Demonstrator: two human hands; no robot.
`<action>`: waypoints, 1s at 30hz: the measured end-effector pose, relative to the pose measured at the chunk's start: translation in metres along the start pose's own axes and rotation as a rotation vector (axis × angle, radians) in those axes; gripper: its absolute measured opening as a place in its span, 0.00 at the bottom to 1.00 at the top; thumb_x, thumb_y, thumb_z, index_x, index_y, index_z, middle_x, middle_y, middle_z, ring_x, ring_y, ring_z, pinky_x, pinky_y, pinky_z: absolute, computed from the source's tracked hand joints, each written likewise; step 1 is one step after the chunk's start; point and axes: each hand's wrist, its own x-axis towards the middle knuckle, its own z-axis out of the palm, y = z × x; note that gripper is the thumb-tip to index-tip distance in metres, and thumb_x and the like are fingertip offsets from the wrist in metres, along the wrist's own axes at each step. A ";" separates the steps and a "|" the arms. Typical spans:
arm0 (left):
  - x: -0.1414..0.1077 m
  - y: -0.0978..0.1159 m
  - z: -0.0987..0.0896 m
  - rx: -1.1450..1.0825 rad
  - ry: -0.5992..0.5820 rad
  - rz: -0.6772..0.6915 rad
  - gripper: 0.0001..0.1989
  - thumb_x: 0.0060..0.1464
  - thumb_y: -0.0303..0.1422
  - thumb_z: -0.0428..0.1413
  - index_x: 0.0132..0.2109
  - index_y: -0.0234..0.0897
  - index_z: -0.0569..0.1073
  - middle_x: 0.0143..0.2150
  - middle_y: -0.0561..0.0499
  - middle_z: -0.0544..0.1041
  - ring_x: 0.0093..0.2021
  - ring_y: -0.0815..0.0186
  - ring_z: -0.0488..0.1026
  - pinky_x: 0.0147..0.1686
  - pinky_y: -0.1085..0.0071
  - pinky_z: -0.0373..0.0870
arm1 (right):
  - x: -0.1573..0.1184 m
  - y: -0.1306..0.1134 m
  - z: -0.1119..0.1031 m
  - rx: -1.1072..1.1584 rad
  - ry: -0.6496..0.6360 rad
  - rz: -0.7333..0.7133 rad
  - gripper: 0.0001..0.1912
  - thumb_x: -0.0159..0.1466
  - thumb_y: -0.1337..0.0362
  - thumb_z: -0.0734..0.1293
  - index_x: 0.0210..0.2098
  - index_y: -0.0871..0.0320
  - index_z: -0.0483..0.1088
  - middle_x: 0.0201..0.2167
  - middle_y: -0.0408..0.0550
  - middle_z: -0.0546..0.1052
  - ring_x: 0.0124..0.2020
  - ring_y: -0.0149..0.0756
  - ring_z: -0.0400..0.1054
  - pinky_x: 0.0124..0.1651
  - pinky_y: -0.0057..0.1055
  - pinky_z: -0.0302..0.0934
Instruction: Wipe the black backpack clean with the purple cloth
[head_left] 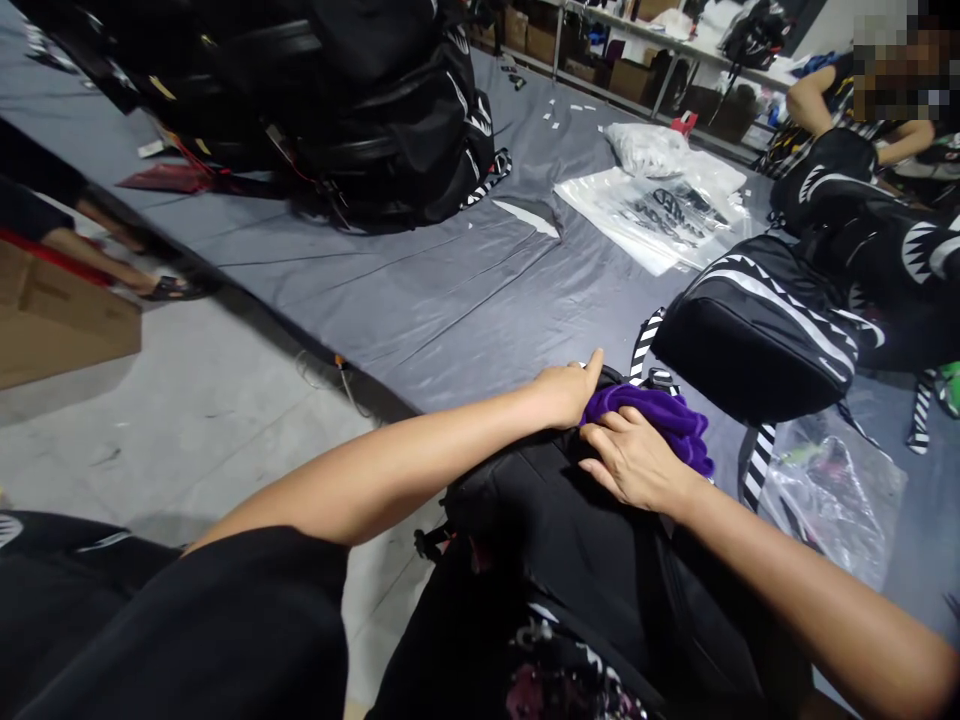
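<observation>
A black backpack [570,510] lies in front of me at the table's edge, and a bunched purple cloth [667,415] sits at its top end. My left hand [566,393] is at the backpack's top edge beside the cloth; its index finger points up and the other fingers are curled, their hold hidden. Against the cloth's near side rests my right hand [634,460], fingers bent and pressed on the purple fabric and the black edge. Just beyond lies another black backpack [757,330] with a white zigzag band and striped straps.
A grey-covered table [450,300] bears a large pile of black bags [337,110] at the back left. Plastic bags [667,200] lie further back, with clear plastic [840,500] at right. A person [817,100] works at the upper right. A cardboard box [67,320] stands left.
</observation>
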 end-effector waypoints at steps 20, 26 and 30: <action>0.000 -0.011 0.002 -0.084 0.023 0.057 0.46 0.55 0.33 0.56 0.70 0.35 0.34 0.56 0.34 0.69 0.52 0.53 0.72 0.46 0.64 0.69 | -0.009 -0.011 0.020 -0.026 0.150 0.133 0.34 0.70 0.53 0.55 0.65 0.72 0.47 0.47 0.62 0.73 0.48 0.49 0.61 0.55 0.49 0.53; 0.000 -0.012 0.002 -0.084 0.003 0.041 0.46 0.54 0.31 0.55 0.70 0.36 0.33 0.56 0.35 0.69 0.52 0.52 0.72 0.45 0.63 0.69 | -0.009 -0.017 0.019 -0.022 0.164 0.196 0.33 0.71 0.53 0.54 0.66 0.71 0.46 0.41 0.57 0.77 0.48 0.48 0.61 0.54 0.48 0.52; -0.003 -0.010 0.002 -0.057 -0.002 0.041 0.46 0.54 0.29 0.54 0.70 0.35 0.33 0.56 0.35 0.69 0.51 0.53 0.72 0.44 0.65 0.69 | -0.009 -0.017 0.019 0.003 0.152 0.211 0.33 0.71 0.53 0.54 0.66 0.71 0.46 0.40 0.56 0.76 0.50 0.49 0.60 0.55 0.47 0.51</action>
